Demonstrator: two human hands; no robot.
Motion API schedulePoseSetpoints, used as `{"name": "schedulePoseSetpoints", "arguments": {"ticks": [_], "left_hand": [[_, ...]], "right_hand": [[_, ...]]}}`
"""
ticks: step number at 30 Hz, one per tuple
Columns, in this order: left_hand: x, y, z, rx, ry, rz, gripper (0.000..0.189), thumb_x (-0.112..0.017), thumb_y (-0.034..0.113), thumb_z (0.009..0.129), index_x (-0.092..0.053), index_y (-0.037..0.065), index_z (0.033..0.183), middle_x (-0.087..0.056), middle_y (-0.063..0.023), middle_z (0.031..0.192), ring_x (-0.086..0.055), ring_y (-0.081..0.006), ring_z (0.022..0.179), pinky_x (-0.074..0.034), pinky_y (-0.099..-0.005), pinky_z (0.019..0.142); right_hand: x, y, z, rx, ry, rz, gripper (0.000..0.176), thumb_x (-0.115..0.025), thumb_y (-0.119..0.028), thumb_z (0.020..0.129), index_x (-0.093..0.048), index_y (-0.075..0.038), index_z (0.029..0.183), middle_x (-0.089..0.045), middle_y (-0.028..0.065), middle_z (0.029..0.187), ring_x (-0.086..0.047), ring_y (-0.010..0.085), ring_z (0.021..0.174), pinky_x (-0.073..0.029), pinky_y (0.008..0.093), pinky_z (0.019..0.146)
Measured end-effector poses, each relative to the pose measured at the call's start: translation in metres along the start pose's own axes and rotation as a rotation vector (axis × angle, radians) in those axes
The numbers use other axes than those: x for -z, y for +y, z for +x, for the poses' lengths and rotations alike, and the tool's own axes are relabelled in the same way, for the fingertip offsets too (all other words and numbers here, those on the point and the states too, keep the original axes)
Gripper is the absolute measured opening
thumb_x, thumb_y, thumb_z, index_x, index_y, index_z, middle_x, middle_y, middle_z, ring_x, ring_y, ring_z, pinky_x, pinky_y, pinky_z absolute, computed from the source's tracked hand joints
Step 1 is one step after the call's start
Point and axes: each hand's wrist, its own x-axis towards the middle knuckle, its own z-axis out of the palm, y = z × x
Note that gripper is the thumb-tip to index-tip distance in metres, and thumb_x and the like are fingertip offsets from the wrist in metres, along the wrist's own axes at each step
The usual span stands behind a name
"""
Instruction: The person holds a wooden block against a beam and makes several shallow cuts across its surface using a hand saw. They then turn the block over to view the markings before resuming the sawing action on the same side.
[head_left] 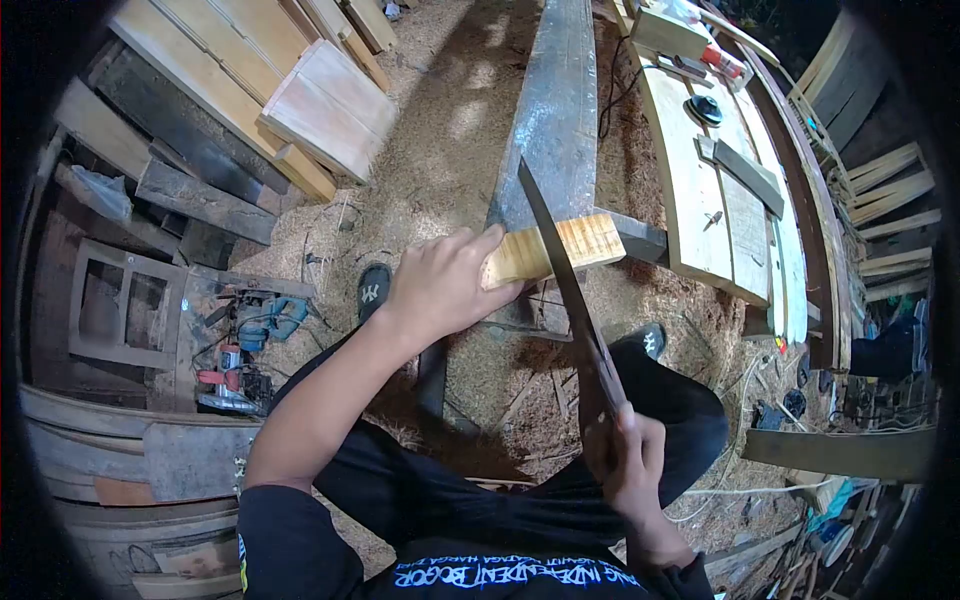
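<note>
The wooden block [582, 242] lies at the near end of the long desk [560, 110], where we grip its left end with our left hand [440, 272], while our right hand [630, 455], closed around the near end of a saw [564, 272], holds it across the block, its tip over the desk.

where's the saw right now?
Head view, right of centre: the saw is in the right hand, its blade crossing the wood block that the left hand holds at the near end of the plank.
</note>
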Motion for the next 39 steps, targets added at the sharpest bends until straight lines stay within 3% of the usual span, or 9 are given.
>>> {"name": "schedulePoseSetpoints", "arguments": {"ticks": [7, 10, 12, 18, 21, 29, 31, 37, 39], "left_hand": [[-0.001, 0.000, 0.000, -0.011, -0.016, -0.002, 0.075, -0.075, 0.054, 0.088, -0.060, 0.006, 0.144, -0.072, -0.0183, 0.118, -0.073, -0.0361, 0.105, -0.058, -0.0506, 0.090], [-0.001, 0.000, 0.001, 0.001, -0.023, -0.011, 0.075, -0.075, 0.054, 0.089, -0.060, 0.007, 0.145, -0.072, -0.0182, 0.118, -0.073, -0.0364, 0.106, -0.058, -0.0507, 0.091], [0.001, -0.001, 0.001, 0.009, -0.022, -0.010, 0.075, -0.074, 0.054, 0.089, -0.060, 0.007, 0.145, -0.072, -0.0181, 0.118, -0.073, -0.0366, 0.106, -0.058, -0.0509, 0.092], [-0.005, -0.001, 0.000, -0.020, 0.003, 0.008, 0.073, -0.075, 0.054, 0.089, -0.061, 0.007, 0.144, -0.072, -0.0175, 0.118, -0.073, -0.0374, 0.107, -0.057, -0.0507, 0.092], [-0.004, -0.001, 0.000, 0.006, 0.003, -0.013, 0.073, -0.075, 0.054, 0.089, -0.062, 0.007, 0.143, -0.072, -0.0174, 0.117, -0.073, -0.0371, 0.105, -0.058, -0.0510, 0.091], [-0.002, 0.000, -0.001, -0.036, 0.049, 0.010, 0.071, -0.077, 0.050, 0.088, -0.062, 0.006, 0.141, -0.072, -0.0188, 0.109, -0.074, -0.0376, 0.099, -0.060, -0.0491, 0.086], [-0.002, -0.001, -0.001, -0.042, 0.060, 0.004, 0.071, -0.077, 0.050, 0.088, -0.062, 0.006, 0.141, -0.072, -0.0189, 0.109, -0.074, -0.0376, 0.100, -0.060, -0.0493, 0.086], [-0.005, -0.004, 0.000, -0.059, 0.069, 0.011, 0.073, -0.077, 0.050, 0.087, -0.061, 0.006, 0.143, -0.072, -0.0196, 0.109, -0.074, -0.0382, 0.098, -0.060, -0.0497, 0.086], [-0.003, -0.001, -0.002, -0.054, 0.055, 0.016, 0.073, -0.077, 0.050, 0.087, -0.060, 0.006, 0.143, -0.072, -0.0198, 0.109, -0.074, -0.0384, 0.098, -0.060, -0.0497, 0.085]], "right_hand": [[0.003, 0.009, -0.037, 0.026, 0.089, 0.071, 0.065, -0.039, -0.040, 0.115, -0.051, -0.003, 0.062, -0.051, 0.0014, 0.055, -0.045, 0.0109, 0.049, -0.030, 0.0294, 0.047], [-0.008, -0.008, 0.003, 0.232, 0.167, -0.489, 0.066, -0.039, -0.040, 0.115, -0.052, -0.003, 0.062, -0.050, 0.0014, 0.054, -0.045, 0.0108, 0.049, -0.031, 0.0294, 0.047], [-0.010, -0.003, 0.008, -0.052, 0.075, 0.042, 0.065, -0.039, -0.038, 0.115, -0.052, -0.004, 0.062, -0.049, 0.0013, 0.054, -0.045, 0.0106, 0.049, -0.032, 0.0293, 0.048], [0.011, 0.007, -0.047, -0.002, 0.058, 0.187, 0.062, -0.041, -0.036, 0.116, -0.051, -0.005, 0.063, -0.047, -0.0013, 0.054, -0.042, 0.0089, 0.050, -0.032, 0.0291, 0.048], [0.000, -0.018, -0.013, 0.147, 0.112, -0.440, 0.062, -0.041, -0.036, 0.116, -0.051, -0.004, 0.063, -0.047, -0.0013, 0.055, -0.042, 0.0084, 0.050, -0.032, 0.0299, 0.048], [0.000, -0.017, -0.037, 0.123, 0.149, -0.389, 0.067, -0.040, -0.044, 0.114, -0.051, -0.003, 0.062, -0.048, 0.0009, 0.053, -0.043, 0.0110, 0.049, -0.030, 0.0302, 0.049], [0.002, -0.002, -0.040, -0.016, 0.061, 0.165, 0.064, -0.041, -0.040, 0.114, -0.051, -0.003, 0.063, -0.048, 0.0012, 0.054, -0.043, 0.0108, 0.049, -0.031, 0.0298, 0.048], [-0.008, 0.002, 0.017, 0.054, 0.018, -0.072, 0.067, -0.038, -0.044, 0.116, -0.047, -0.007, 0.061, -0.043, 0.0011, 0.050, -0.038, 0.0094, 0.045, -0.028, 0.0284, 0.046], [0.003, 0.012, -0.012, 0.002, -0.008, 0.039, 0.046, -0.050, -0.032, 0.114, -0.064, -0.001, 0.083, -0.050, 0.0023, 0.058, -0.045, 0.0110, 0.049, -0.035, 0.0281, 0.048]]}}
